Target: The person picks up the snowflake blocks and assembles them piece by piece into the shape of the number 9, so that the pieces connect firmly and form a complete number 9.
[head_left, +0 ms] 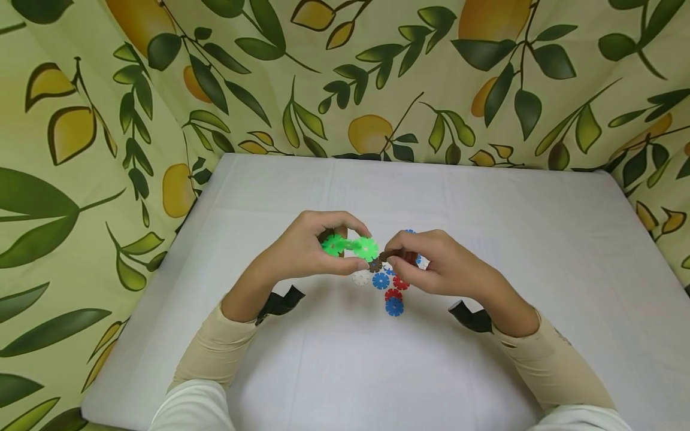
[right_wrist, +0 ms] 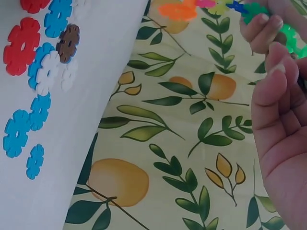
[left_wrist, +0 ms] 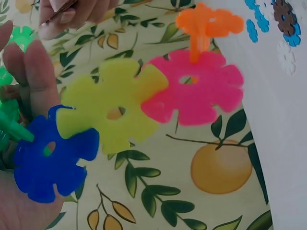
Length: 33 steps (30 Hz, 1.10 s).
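My left hand (head_left: 302, 242) grips a chain of slotted plastic snowflake discs above the table. Bright green discs (head_left: 366, 249) face up between its thumb and fingers. The left wrist view shows the chain running on through a dark blue disc (left_wrist: 36, 163), a yellow disc (left_wrist: 103, 96), a pink disc (left_wrist: 213, 91) and orange discs (left_wrist: 225, 24) at the far end. Just to the right, my right hand (head_left: 439, 260) pinches a brown disc (head_left: 389, 254) between thumb and fingertips, near the green end. That disc appears nearly edge-on (left_wrist: 60, 12). Whether it touches the green disc, I cannot tell.
Loose discs lie on the white table (head_left: 334, 353) below the hands: blue discs (head_left: 395, 307), red discs (head_left: 401, 282), a white disc (head_left: 361, 278) and a brown disc (right_wrist: 68, 43). A leaf-and-fruit patterned curtain (head_left: 372, 78) hangs behind the table and at both sides.
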Tool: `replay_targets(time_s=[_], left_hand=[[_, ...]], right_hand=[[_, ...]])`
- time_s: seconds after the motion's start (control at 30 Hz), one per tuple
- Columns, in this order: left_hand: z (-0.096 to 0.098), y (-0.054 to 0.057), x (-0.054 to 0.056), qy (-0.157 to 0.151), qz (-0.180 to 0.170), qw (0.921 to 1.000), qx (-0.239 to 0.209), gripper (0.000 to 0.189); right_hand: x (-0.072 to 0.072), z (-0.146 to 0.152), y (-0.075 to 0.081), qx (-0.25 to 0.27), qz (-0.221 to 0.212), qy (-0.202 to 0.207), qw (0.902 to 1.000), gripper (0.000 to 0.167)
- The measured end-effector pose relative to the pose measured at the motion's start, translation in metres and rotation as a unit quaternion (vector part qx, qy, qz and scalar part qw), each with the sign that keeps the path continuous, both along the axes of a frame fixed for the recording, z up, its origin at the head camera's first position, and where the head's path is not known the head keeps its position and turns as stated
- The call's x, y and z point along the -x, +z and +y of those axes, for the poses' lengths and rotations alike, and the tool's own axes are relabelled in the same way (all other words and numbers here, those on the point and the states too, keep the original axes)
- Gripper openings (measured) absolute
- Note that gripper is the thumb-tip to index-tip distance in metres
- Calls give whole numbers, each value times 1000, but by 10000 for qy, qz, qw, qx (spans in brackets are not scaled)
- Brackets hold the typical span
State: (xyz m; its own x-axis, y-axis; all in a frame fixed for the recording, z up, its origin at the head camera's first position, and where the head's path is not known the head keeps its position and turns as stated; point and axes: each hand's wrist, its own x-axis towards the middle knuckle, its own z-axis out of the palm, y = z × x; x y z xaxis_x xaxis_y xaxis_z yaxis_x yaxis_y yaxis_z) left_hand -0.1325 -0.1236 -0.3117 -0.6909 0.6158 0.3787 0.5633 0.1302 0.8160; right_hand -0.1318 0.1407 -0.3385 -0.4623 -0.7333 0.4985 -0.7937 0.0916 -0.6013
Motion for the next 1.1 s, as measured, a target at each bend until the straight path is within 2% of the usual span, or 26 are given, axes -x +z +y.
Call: replay_targets(time_s=[0.3, 0.47, 0.6, 0.77, 0.97, 1.1], left_hand=[[4, 0, -1, -9, -147, 9992, 360, 31], [6, -2, 0, -165, -144, 9988, 433, 32], [6, -4, 0, -263, -131, 9979, 569, 36], [7, -5, 0, -178, -34, 9971, 732, 35], [11, -10, 0, -119, 100, 9991, 403, 35], [14, -14, 0, -90, -63, 9999, 109, 34]], right_hand=[[-3, -2, 1, 159, 96, -37, 9998, 21], [-4, -2, -1, 143, 200, -64, 9997, 3], [-5, -4, -2, 197, 436, -189, 9987, 17], [-6, -7, -3, 300, 648, -511, 9961, 27], [-7, -9, -5, 394, 567, -732, 9949, 30], [-8, -8, -6, 416, 519, -832, 9943, 31]])
